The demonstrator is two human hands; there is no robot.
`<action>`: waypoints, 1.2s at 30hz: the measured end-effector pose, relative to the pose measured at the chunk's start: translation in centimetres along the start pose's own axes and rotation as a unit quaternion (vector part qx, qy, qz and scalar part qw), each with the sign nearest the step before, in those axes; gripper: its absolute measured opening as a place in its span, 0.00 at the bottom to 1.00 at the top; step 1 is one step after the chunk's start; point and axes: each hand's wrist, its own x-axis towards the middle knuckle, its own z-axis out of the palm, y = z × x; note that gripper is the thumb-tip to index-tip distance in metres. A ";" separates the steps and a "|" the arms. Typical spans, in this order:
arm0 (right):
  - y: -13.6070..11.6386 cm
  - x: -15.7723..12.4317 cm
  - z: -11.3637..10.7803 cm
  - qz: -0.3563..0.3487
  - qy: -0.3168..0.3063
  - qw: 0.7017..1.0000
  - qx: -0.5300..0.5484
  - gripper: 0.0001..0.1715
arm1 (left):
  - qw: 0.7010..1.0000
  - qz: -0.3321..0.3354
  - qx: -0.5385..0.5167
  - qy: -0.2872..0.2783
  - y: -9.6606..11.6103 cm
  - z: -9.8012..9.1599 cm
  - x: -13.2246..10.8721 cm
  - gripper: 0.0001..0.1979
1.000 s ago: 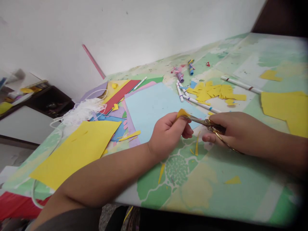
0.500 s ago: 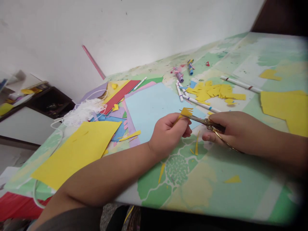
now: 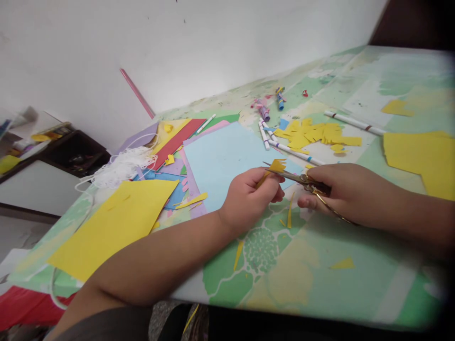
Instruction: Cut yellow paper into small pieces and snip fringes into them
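Observation:
My left hand (image 3: 249,196) is closed in a pinch on a small yellow paper piece (image 3: 275,166) with a fringed edge, held just above the table. My right hand (image 3: 341,189) grips gold-coloured scissors (image 3: 302,179); their blades reach left into the yellow piece. Both hands hover over the green patterned table cover (image 3: 302,270), close to a light blue sheet (image 3: 227,156). Thin yellow offcuts (image 3: 289,215) lie under and between the hands.
A large yellow sheet (image 3: 117,222) lies at the left, another yellow sheet (image 3: 423,156) at the right. Yellow scraps (image 3: 316,135), rolled paper sticks (image 3: 291,152), a stack of coloured sheets (image 3: 177,137) and white string (image 3: 121,166) lie behind. A white wall rises at the back.
The yellow piece has gained fringe cuts and turned slightly in my left hand. The scissors have stayed at its edge. Both hands have hardly shifted.

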 end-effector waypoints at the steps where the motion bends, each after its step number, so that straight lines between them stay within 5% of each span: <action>1: 0.0 0.0 0.0 0.000 0.001 1.000 0.001 0.27 | 1.000 0.000 0.000 0.001 0.0 0.0 0.0 0.11; 36: -0.3 0.0 -0.5 0.029 -0.039 0.999 -0.016 0.26 | 0.999 0.011 -0.044 -0.019 -0.4 0.0 -0.2 0.08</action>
